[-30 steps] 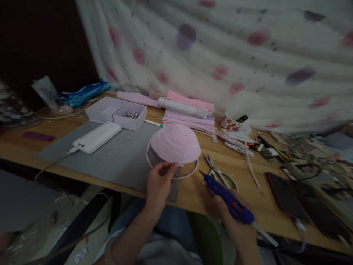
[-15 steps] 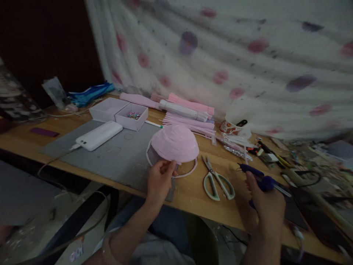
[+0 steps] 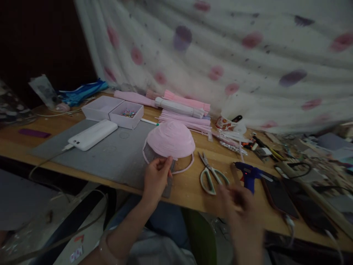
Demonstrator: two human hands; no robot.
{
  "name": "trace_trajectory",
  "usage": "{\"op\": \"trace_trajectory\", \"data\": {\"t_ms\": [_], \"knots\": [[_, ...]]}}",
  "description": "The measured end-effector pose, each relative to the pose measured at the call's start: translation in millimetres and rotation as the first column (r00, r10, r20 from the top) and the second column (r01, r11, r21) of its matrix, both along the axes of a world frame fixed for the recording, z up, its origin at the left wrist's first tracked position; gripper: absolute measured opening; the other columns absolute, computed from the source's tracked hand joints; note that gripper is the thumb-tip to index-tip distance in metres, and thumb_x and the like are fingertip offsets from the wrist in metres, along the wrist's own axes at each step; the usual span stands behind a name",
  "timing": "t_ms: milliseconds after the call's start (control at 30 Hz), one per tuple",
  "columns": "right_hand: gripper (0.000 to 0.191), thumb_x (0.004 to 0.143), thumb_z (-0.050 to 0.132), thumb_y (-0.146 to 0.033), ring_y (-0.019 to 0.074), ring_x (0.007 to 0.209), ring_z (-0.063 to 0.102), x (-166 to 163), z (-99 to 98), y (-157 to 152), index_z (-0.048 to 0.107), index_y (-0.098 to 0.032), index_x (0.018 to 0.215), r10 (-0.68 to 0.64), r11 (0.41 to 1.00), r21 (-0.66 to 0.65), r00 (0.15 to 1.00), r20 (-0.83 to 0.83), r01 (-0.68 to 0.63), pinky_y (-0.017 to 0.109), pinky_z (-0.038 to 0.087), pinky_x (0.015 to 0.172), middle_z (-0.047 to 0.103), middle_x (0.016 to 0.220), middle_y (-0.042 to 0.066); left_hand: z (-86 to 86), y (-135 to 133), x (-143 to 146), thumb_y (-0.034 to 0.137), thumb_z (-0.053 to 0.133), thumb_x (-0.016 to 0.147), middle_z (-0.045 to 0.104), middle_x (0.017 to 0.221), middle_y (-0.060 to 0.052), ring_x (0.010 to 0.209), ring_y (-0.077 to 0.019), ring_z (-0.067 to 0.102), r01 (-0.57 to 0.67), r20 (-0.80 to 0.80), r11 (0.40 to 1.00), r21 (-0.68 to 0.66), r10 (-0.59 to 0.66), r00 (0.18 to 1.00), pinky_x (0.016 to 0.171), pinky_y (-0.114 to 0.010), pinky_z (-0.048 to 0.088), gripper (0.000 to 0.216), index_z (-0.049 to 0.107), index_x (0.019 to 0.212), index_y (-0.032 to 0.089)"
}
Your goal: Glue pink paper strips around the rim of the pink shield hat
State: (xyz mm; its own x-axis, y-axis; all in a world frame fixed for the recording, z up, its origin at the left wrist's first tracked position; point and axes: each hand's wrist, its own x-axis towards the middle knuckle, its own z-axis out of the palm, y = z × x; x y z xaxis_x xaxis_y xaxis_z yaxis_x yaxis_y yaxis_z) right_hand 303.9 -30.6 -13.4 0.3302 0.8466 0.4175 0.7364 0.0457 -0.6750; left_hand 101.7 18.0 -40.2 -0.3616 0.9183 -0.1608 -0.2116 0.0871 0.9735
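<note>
My left hand (image 3: 157, 175) pinches the near lower edge of a pink dome (image 3: 171, 139), which looks built up from thin wound strips. A narrow pink strip loop (image 3: 183, 170) curves round below the dome. My right hand (image 3: 239, 209) is smeared by motion in front of the table edge, and its fingers do not show clearly. Just beyond it, a blue glue gun (image 3: 249, 173) with a small red light rests on the table, apart from the hand. Scissors (image 3: 211, 173) with pale green handles lie slightly open between the dome and the glue gun.
A white power bank (image 3: 93, 135) with a cable lies on the grey mat (image 3: 118, 162). Behind it stands a white box (image 3: 134, 123) with small beads. Bundles of pink strips (image 3: 184, 119) lie at the back. Two dark phones (image 3: 278, 195) and clutter are at right.
My right hand has let go of the glue gun, leaving it on the table, and has moved left and nearer to me. My left hand keeps its pinch on the dome. The view has shifted slightly.
</note>
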Motion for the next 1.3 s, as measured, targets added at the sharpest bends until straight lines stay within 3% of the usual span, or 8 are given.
{"op": "trace_trajectory", "data": {"t_ms": [67,200,433,600,800,933,1133,1300], "knots": [[0.023,0.089,0.055,-0.038,0.0256,0.084,0.062,-38,-8.2,15,0.066,-0.019,0.092,0.358,0.934,-0.012,0.933,0.034,-0.357,0.039,0.047,0.075,0.068,0.089,0.010,0.8,0,-1,0.062,0.066,0.073,0.050,0.043,0.008,0.031,-0.0050,0.035,0.010,-0.016,1.000,-0.004,-0.010,1.000,0.033,-0.019,0.022,0.044,0.057,0.067,0.019],[0.023,0.086,0.053,-0.015,0.0242,0.095,0.063,-85,-27.9,45,0.070,-0.020,0.101,0.516,0.856,-0.057,0.856,0.045,-0.513,0.038,0.048,0.084,0.071,0.100,0.009,2.7,-1,-2,0.062,0.063,0.075,0.051,0.042,0.007,0.032,-0.0069,0.038,0.058,-0.075,0.998,0.008,-0.057,0.996,0.034,-0.020,0.023,0.045,0.064,0.073,0.017],[0.024,0.087,0.052,-0.014,0.0267,0.094,0.060,-92,-36.8,49,0.073,-0.021,0.093,0.504,0.864,-0.054,0.861,0.063,-0.501,0.041,0.044,0.083,0.072,0.096,0.010,3.5,1,-8,0.063,0.050,0.083,0.053,0.042,0.004,0.034,-0.0100,0.042,0.128,-0.263,0.992,0.016,-0.119,0.958,0.039,-0.023,0.030,0.053,0.072,0.075,0.016],[0.027,0.090,0.047,-0.017,0.0271,0.089,0.058,-90,-36.6,50,0.073,-0.020,0.088,0.473,0.881,-0.067,0.876,0.094,-0.469,0.040,0.039,0.080,0.073,0.094,0.010,14.1,2,-16,0.055,0.054,0.087,0.058,0.042,0.002,0.042,-0.0126,0.054,0.129,-0.494,0.992,0.016,-0.104,0.863,0.050,-0.024,0.036,0.046,0.071,0.064,0.019],[0.027,0.087,0.044,-0.013,0.0298,0.095,0.058,-91,-35.6,50,0.071,-0.020,0.089,0.440,0.898,-0.083,0.892,0.105,-0.433,0.041,0.035,0.081,0.073,0.091,0.010,36.5,0,-18,0.040,0.066,0.086,0.067,0.052,-0.006,0.052,-0.0198,0.059,0.007,-0.841,0.999,0.049,0.038,0.539,0.054,-0.030,0.026,0.033,0.074,0.062,0.019],[0.028,0.086,0.042,-0.010,0.0289,0.095,0.061,-90,-24.9,47,0.068,-0.021,0.087,0.441,0.897,-0.094,0.889,0.121,-0.432,0.046,0.028,0.090,0.074,0.091,0.007,46.5,-1,-18,0.039,0.068,0.086,0.070,0.061,-0.009,0.060,-0.0225,0.061,0.018,-0.940,0.986,0.167,0.154,0.303,0.055,-0.032,0.023,0.032,0.071,0.062,0.018],[0.025,0.086,0.043,-0.010,0.0271,0.090,0.061,-87,-7.0,40,0.064,-0.023,0.092,0.480,0.876,-0.039,0.864,0.152,-0.480,0.052,0.023,0.099,0.073,0.088,0.005,53.0,11,-33,0.038,0.072,0.084,0.068,0.074,-0.004,0.076,-0.0218,0.060,0.179,-0.915,0.901,0.396,0.370,0.159,0.067,-0.031,0.038,0.024,0.068,0.067,0.021],[0.021,0.091,0.042,-0.011,0.0236,0.089,0.060,-91,10.3,31,0.056,-0.024,0.100,0.554,0.820,0.045,0.811,0.189,-0.571,0.054,0.019,0.104,0.068,0.090,0.002,63.1,17,-49,0.033,0.072,0.084,0.064,0.076,-0.002,0.075,-0.0199,0.057,0.330,-0.807,0.736,0.591,0.544,0.230,0.074,-0.032,0.043,0.019,0.064,0.072,0.020]]}}
